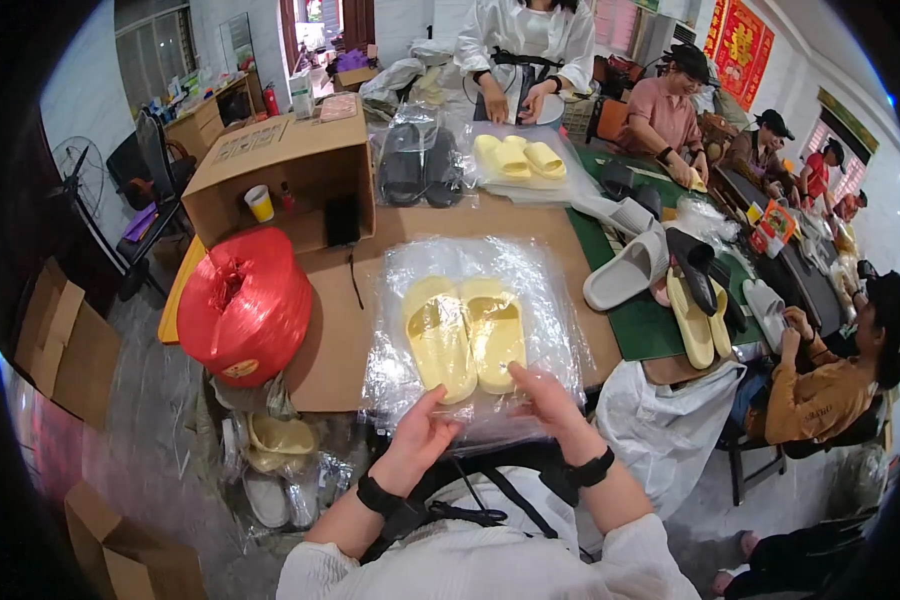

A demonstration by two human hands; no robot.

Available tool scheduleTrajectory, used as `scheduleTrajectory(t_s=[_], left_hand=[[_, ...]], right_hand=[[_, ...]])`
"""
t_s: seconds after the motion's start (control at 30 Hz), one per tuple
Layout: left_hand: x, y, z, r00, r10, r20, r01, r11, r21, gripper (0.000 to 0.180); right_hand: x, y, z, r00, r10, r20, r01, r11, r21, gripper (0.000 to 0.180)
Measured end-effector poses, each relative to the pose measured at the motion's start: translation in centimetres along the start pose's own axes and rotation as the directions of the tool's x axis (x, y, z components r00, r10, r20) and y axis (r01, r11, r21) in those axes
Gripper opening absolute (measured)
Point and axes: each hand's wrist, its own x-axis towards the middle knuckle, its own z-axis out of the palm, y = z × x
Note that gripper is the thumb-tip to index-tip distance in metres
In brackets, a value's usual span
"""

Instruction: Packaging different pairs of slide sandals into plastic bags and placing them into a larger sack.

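Both hands pinch near edge of clear plastic bag point(470, 330) on desk point(340, 340): left hand point(420, 435) and right hand point(555, 405) fingers closed on it, keeping yellow slippers point(465, 335) flat inside.

We see a busy workroom with pale walls point(80, 95) and a grey, littered floor point(160, 420). A long brown table point(530, 225) runs away from us, part of it under a green mat point(650, 325). At far left a window point(150, 50) lets in daylight above a cluttered wooden desk point(205, 120), with a standing fan point(78, 170) near it. A red hanging point(738, 40) decorates the right wall. Flattened cardboard point(65, 340) leans at the left edge, and bright light comes through a doorway point(320, 25) behind.
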Motion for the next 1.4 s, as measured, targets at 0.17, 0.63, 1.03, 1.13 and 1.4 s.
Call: scheduleTrajectory(t_s=[0.17, 0.63, 1.03, 1.13, 1.4], left_hand=[[-2.5, 1.6, 0.7, 0.945, -0.275, 0.177, 0.297, 0.947, -0.119, 0.066], [-7.1, 3.2, 2.3, 0.981, -0.025, 0.192, -0.02, 0.974, 0.225, 0.089], [-10.3, 4.2, 2.5, 0.941, 0.031, 0.337, -0.164, 0.913, 0.373, 0.063], [-10.7, 3.4, 2.6, 0.957, 0.077, 0.281, -0.121, 0.983, 0.14, 0.05], [-9.8, 1.7, -1.2, 0.917, 0.025, 0.398, -0.077, 0.99, 0.114, 0.057]], right_hand=[[1.5, 0.0, -1.0, 0.992, -0.127, 0.0, 0.127, 0.99, -0.061, 0.034], [-4.8, -0.9, 2.2, 0.907, -0.42, -0.008, 0.42, 0.907, 0.011, 0.04], [-9.8, 1.4, 3.4, 0.799, -0.592, 0.103, 0.598, 0.801, -0.036, 0.057], [-10.5, 2.2, 4.3, 0.831, -0.542, 0.127, 0.556, 0.821, -0.131, 0.058], [-7.7, 4.3, 5.7, 0.9, -0.244, 0.362, 0.328, 0.925, -0.191, 0.043]])
